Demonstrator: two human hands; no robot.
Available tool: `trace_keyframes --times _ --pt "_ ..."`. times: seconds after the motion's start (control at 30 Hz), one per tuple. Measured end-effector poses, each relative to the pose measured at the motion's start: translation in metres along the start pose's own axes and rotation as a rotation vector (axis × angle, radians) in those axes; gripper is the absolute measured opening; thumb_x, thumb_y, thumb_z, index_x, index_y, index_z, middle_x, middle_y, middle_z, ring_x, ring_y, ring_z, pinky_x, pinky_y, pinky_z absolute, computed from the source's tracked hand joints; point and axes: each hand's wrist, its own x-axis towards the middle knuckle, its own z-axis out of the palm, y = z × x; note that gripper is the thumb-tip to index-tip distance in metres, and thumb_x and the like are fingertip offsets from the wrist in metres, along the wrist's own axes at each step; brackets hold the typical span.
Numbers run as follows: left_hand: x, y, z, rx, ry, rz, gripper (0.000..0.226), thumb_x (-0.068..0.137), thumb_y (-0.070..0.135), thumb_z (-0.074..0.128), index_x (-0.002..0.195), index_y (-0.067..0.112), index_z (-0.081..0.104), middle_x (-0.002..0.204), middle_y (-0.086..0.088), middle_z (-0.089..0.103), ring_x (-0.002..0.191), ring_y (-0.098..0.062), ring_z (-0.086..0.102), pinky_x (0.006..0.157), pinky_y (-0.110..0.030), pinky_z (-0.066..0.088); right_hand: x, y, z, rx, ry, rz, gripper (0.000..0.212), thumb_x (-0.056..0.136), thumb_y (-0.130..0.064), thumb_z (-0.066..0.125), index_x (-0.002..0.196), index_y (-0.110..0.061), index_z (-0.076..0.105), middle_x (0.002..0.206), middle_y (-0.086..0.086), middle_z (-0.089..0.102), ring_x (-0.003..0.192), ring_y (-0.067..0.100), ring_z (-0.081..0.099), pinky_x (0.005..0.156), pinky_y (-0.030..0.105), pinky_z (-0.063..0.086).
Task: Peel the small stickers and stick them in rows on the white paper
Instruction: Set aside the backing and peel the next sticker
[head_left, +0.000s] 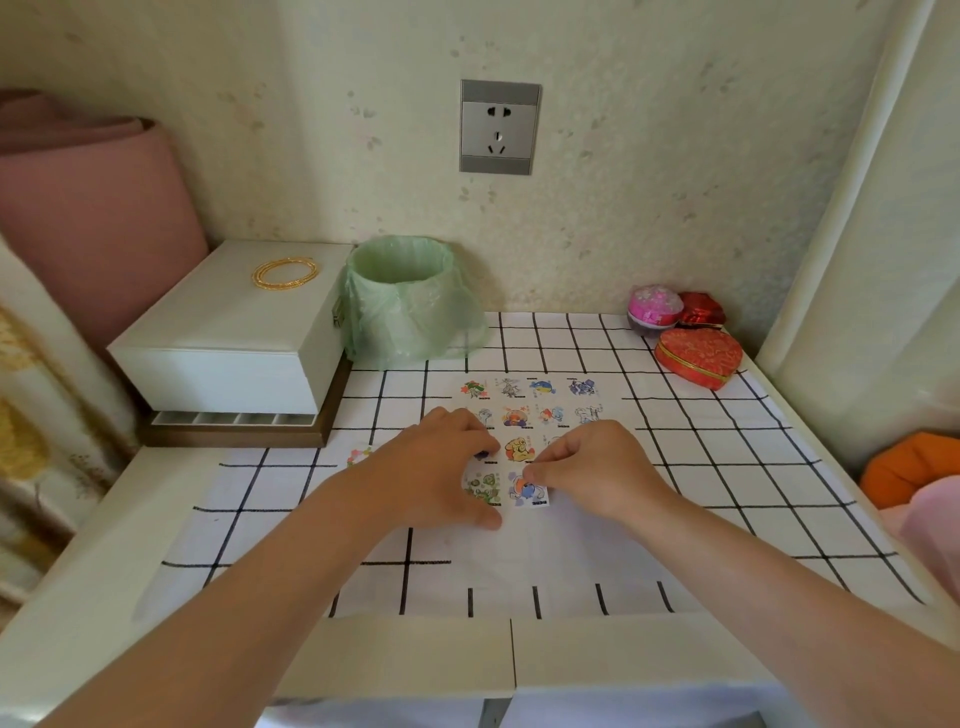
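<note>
I see my right hand (597, 467) pinching a small sticker (530, 491) on the white paper (545, 545), at 6 o'clock of the sticker rows (530, 402), while my left hand (441, 467), at its 9 o'clock, presses on the paper and grips nothing.

White table (415, 656): checked cloth (727, 467), wooden tray (234, 437), green-bagged bin (410, 306).

Legible text, numbers, brands: none. On small stickers (542, 387), set in rows on white paper (545, 561) at centre of scene: short dark caption strip beneath each picture, plus faint marks beside some, all too small and blurred to read. On near-row sticker (525, 491), right side of nearest row: dark strip along near right edge, characters likewise not decipherable.
</note>
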Motion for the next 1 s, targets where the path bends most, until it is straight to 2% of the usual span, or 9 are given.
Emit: trace_keyframes --times 0.2,0.6,0.7,0.8,0.9,1.0 --pt "0.0 -0.001 0.001 0.004 -0.004 0.001 0.084 0.072 0.062 0.075 0.144 0.032 0.043 0.142 0.015 0.038 0.128 -0.008 0.029 0.095 -0.022 0.029 -0.002 -0.001 0.001 -0.027 0.006 -0.008 0.012 0.069 -0.032 0.089 0.067 -0.029 0.078 0.074 -0.008 0.074 0.08 0.012 0.07 0.078 0.036 0.058" --pt "0.0 0.001 -0.001 0.048 0.006 0.01 0.084 0.074 0.062 0.074 0.145 0.032 0.042 0.144 0.014 0.037 0.13 -0.01 0.03 0.104 -0.027 0.033 -0.003 -0.002 0.003 -0.077 0.04 -0.012 0.012 0.071 -0.032 0.089 0.074 -0.024 0.08 0.076 -0.009 0.074 0.081 0.009 0.068 0.076 0.034 0.059" --pt "-0.003 0.007 -0.002 0.015 0.031 0.072 0.065 0.077 0.05 0.076 0.137 0.036 0.054 0.138 0.017 0.042 0.127 -0.007 0.031 0.105 -0.028 0.037 -0.004 -0.003 0.004 -0.13 0.045 -0.028 0.01 0.071 -0.034 0.087 0.072 -0.028 0.079 0.074 -0.011 0.072 0.078 0.01 0.067 0.07 0.032 0.057" --pt "-0.01 0.012 0.001 -0.04 0.038 0.177 0.039 0.086 0.031 0.07 0.125 0.036 0.066 0.131 0.017 0.052 0.124 -0.006 0.04 0.101 -0.031 0.042 -0.005 -0.007 0.001 -0.197 0.049 -0.028 0.011 0.07 -0.039 0.085 0.072 -0.032 0.077 0.073 -0.014 0.069 0.076 0.008 0.064 0.059 0.024 0.046" --pt "-0.018 0.011 0.01 0.036 0.067 0.222 0.036 0.095 0.029 0.058 0.129 0.037 0.064 0.138 0.017 0.05 0.129 -0.006 0.041 0.099 -0.03 0.045 -0.009 -0.012 -0.001 -0.286 0.063 -0.028 0.016 0.071 -0.045 0.084 0.078 -0.033 0.075 0.076 -0.015 0.068 0.076 0.007 0.062 0.056 0.022 0.039" --pt "-0.025 0.01 0.017 0.1 0.113 0.28 0.037 0.092 0.035 0.051 0.124 0.03 0.067 0.135 0.01 0.058 0.124 -0.015 0.052 0.088 -0.035 0.055 -0.013 -0.012 -0.002 -0.382 0.104 -0.058 0.02 0.075 -0.05 0.08 0.081 -0.032 0.072 0.08 -0.013 0.07 0.082 0.011 0.065 0.062 0.023 0.045"
